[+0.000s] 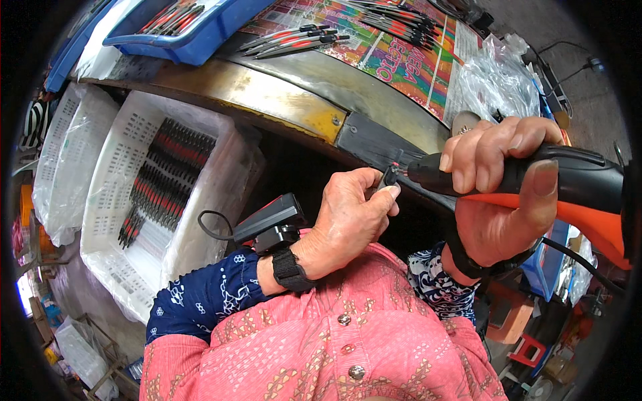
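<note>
My left hand pinches a small dark part between thumb and forefinger, just past the table's near edge. What kind of part it is cannot be made out. Wrapped around a black and orange electric screwdriver is my right hand, its fingers over the black body. The screwdriver lies almost level, its narrow end pointing left at the small part. Bit and part are very close, and I cannot tell whether they touch. Beyond my hands, several slim grey, black and red pen-shaped tools lie on the table.
More pen-shaped tools are piled on a colourful printed sheet. A blue tray stands at the far left, and clear plastic bags lie at the right. Left of me, a white lined basket holds rows of similar tools.
</note>
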Demonstrator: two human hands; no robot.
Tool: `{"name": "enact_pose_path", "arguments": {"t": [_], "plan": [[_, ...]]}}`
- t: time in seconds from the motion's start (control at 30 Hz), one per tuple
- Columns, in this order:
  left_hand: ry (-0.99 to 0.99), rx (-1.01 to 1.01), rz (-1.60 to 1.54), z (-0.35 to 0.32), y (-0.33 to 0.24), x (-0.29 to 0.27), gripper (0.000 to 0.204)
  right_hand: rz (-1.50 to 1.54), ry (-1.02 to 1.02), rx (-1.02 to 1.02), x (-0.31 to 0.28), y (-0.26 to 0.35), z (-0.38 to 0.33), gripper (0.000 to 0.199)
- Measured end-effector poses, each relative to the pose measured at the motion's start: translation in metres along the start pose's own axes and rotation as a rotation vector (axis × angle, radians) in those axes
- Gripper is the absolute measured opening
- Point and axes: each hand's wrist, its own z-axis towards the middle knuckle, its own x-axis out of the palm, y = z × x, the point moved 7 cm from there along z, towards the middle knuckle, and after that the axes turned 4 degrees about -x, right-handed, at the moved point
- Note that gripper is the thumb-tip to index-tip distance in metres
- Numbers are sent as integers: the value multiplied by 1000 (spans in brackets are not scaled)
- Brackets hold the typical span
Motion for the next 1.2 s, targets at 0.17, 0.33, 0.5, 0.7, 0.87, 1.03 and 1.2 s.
{"name": "enact_pose_path", "arguments": {"t": [0.17,0.33,0.5,0.7,0.87,1.03,1.2], "plan": [[59,-71,-58,-2,0,0,13,-67,-23,-6,-4,3,-4,37],[68,-58,10,-11,-5,-8,19,-7,-22,-18,-10,6,-5,41],[102,59,-54,-15,-19,-12,19,110,-20,4,-14,7,-9,43],[227,47,16,-14,-22,-2,13,305,-25,24,-19,7,-13,42],[303,63,36,-17,-21,5,18,438,-97,28,-30,12,-16,40],[346,19,8,-18,-16,4,20,461,-178,1,-43,17,-22,36],[327,-72,-18,-21,-7,-1,19,332,-151,2,-50,29,-25,33]]}}
